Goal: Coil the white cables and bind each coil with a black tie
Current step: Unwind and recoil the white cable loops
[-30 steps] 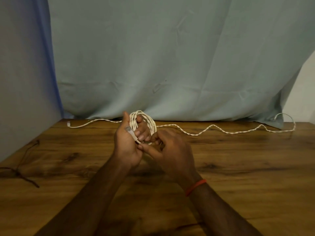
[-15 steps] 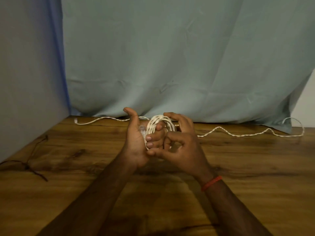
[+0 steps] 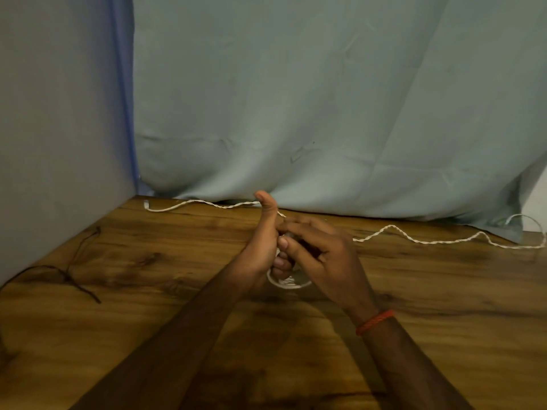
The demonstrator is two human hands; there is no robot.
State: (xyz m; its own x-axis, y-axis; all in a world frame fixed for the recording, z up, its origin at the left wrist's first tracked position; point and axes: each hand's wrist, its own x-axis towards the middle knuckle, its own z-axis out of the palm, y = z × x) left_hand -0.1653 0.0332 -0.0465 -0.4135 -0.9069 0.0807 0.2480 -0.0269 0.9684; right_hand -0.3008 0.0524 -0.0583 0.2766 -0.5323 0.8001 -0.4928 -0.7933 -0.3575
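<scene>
Holding white coil (image 3: 288, 284) between both hands, mid frame. Left hand (image 3: 262, 250): grip closed round the coil, fingers (image 3: 279, 264) curled through the loop, thumb stuck straight up. Right hand (image 3: 325, 255): grip narrow, curled over the coil's top from the right, thumb tip pressed at the strands just above the left fingers; exact contact mostly hidden. Showing only the coil's lower arc, just below the grip; rest buried between the palms. Can't tell whether touching the desk (image 3: 444, 294) or held just clear of it.

Beyond the grip, along the desk's far edge: loose white cable (image 3: 414, 238), twisted, lying flat. Left of the grip, running out to a connector end near the far-left corner. Passing behind the raised thumb. Right of the grip, snaking well out to a raised loop by the far-right edge. Can't tell whether joined to the coil.

Well left of the grip and a bit nearer: black ties (image 3: 69, 273), thin dark strands on the desk, untouched, one trailing toward the wall panel (image 3: 59, 113).

Red band (image 3: 374, 322) on the right wrist, nearer than the grip.

Behind the grip: pale blue-grey cloth backdrop (image 3: 296, 113), hanging down to the desk's far edge.
</scene>
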